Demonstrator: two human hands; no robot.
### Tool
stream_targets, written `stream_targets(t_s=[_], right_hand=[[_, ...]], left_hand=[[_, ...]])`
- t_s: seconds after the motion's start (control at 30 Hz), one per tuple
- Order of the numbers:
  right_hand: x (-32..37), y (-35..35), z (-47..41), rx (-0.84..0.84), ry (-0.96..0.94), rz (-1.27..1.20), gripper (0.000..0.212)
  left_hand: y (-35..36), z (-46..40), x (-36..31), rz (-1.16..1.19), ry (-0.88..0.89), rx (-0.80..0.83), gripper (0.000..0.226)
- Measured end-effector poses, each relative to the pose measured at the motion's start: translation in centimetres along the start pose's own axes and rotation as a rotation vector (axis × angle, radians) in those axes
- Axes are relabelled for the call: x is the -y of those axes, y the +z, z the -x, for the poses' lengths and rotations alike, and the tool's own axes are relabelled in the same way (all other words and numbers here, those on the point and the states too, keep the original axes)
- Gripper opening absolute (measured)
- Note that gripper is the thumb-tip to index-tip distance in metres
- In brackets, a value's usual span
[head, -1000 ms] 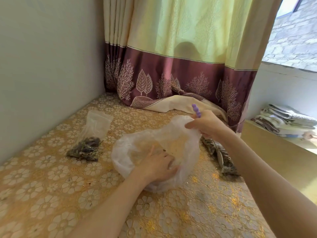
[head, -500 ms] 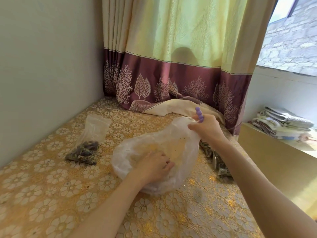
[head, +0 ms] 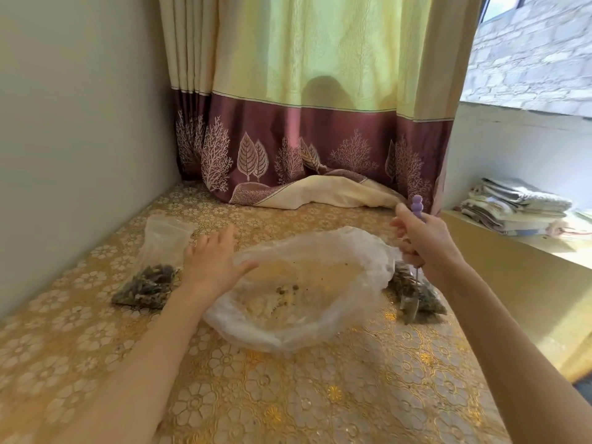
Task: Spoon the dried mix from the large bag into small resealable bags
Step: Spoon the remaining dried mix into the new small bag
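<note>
The large clear plastic bag [head: 304, 290] lies crumpled and nearly flat in the middle of the table, with only a few crumbs of dried mix inside. My left hand [head: 213, 261] hovers with spread fingers over its left edge, holding nothing. My right hand [head: 423, 240] grips a spoon with a purple handle [head: 416, 204] at the bag's right end; the spoon's bowl [head: 410, 304] hangs down beside it. A small resealable bag [head: 150, 277] holding dark dried mix lies to the left. Another filled small bag [head: 419, 291] lies to the right, partly behind my right hand.
A gold floral cloth [head: 288, 395] covers the table. A grey wall [head: 73, 129] bounds the left side, and a yellow and maroon curtain [head: 314, 123] drapes onto the far end. To the right stand a ledge and folded towels [head: 515, 206].
My left hand has lifted off the large bag and moved left with fingers spread. The bag has flattened. My right hand, with the spoon, has shifted right.
</note>
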State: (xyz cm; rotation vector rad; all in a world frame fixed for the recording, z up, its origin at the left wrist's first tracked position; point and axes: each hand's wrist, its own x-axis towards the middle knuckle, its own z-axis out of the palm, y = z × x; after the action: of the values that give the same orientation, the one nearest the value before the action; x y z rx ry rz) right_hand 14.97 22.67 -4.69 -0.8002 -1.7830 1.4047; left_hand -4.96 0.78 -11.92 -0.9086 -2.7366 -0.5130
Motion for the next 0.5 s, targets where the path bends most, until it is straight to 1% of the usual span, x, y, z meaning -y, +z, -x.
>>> stream_targets(t_s=[0.1,0.13,0.17,0.23,0.3,0.33,0.37,0.43,0.5], right_hand=[[1.7,0.8,0.6,0.098,0.115,-0.293,0.041],[1.8,1.4,1.0,0.129,0.130,-0.351,0.044],[1.5,2.1,1.4,0.144,0.121,-0.326,0.046],[0.2,3.1,1.8,0.139,0.036,-0.046,0.053],[-1.5,3.3,2.0,0.118,-0.078,0.179,0.068],[-2.1,3.2,2.1,0.110,-0.105,0.223,0.075],[-2.7,2.9,2.1,0.099,-0.127,0.250,0.077],[-3.7,2.3,2.3,0.079,-0.179,0.297,0.076],[-4.6,1.9,2.6,0.074,-0.204,0.285,0.070]], left_hand=[[0.1,0.2,0.0,-0.022,-0.041,0.087,0.086],[0.1,0.3,0.0,-0.013,-0.055,0.118,0.085],[0.1,0.3,0.0,-0.006,-0.059,0.138,0.083],[0.1,0.5,-0.1,-0.009,-0.041,0.147,0.073],[-0.1,0.9,0.0,0.028,-0.045,0.143,0.073],[-0.2,1.0,0.2,0.053,-0.054,0.146,0.078],[-0.4,1.1,0.3,0.075,-0.064,0.158,0.085],[-0.8,1.4,0.6,0.103,-0.085,0.203,0.098],[-1.2,1.7,0.6,0.113,-0.095,0.264,0.106]])
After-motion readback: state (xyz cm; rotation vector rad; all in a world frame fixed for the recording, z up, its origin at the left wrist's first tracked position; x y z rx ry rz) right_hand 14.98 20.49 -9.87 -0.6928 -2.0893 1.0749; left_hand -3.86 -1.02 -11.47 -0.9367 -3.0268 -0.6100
